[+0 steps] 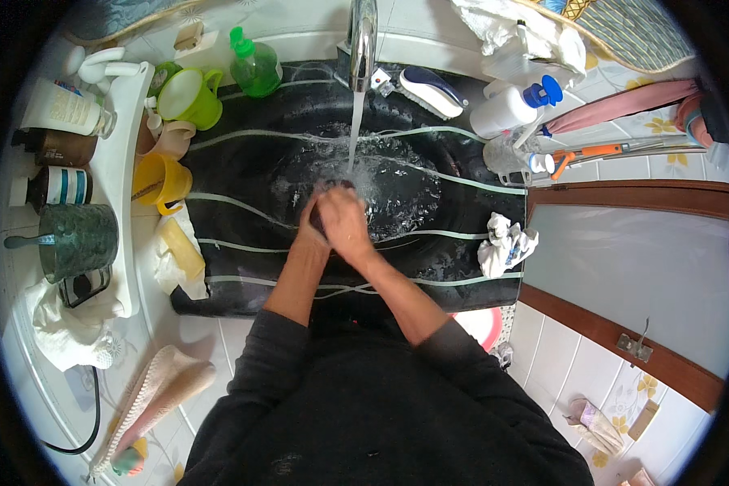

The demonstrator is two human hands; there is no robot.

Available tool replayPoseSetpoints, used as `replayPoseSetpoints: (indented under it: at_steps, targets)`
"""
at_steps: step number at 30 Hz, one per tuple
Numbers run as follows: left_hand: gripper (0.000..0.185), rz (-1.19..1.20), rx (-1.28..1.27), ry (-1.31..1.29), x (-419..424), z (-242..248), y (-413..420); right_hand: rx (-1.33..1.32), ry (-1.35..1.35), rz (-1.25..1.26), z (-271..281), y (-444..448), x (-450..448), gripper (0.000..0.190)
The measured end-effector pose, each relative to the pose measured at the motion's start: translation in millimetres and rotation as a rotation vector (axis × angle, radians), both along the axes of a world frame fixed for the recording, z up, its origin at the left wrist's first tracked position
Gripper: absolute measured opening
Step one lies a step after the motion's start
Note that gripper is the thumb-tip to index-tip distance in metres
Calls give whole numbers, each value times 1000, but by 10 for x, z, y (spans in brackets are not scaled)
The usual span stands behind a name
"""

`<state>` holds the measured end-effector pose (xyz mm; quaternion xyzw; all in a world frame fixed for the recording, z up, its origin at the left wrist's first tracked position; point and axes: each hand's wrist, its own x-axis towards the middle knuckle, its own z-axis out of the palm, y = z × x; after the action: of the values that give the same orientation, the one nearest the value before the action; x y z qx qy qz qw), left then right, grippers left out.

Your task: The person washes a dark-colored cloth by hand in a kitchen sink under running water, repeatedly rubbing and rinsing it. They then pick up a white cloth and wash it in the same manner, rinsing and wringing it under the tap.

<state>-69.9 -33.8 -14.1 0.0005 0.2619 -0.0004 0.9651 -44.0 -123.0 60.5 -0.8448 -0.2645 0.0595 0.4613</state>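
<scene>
Water runs from a chrome faucet (363,48) into a black sink basin (449,212) with pale wavy lines, and water in the bowl ripples and splashes. Both hands are together just below the stream, over the basin. My left hand (313,220) cups a small dark object (319,223) from the left side. Over its right side lies my right hand (342,212), slightly blurred, fingers curled around it. The hands hide most of the object, so its kind cannot be told.
At the back left are a green soap pump bottle (256,67), a green mug (189,98) and a yellow mug (163,181). A scrub brush (431,92), a white bottle (504,112) and a crumpled white cloth or tissue (503,246) are on the right. A white shelf (124,194) holds toiletries.
</scene>
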Motion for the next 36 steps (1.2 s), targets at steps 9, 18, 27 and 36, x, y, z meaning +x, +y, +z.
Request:
replayPoseSetpoints:
  at_steps: [9, 18, 27, 36]
  targets:
    - [38, -146, 290, 178, -9, 190, -120, 117, 346, -198, -142, -37, 328, 34]
    - [38, -90, 334, 410, -29, 265, -241, -81, 343, -387, -241, 33, 455, 37]
    - [26, -116, 214, -98, -28, 3, 138, 144, 163, -238, 41, 92, -37, 33]
    - [28, -102, 400, 338, 31, 372, -87, -173, 244, -499, -395, -83, 625, 42]
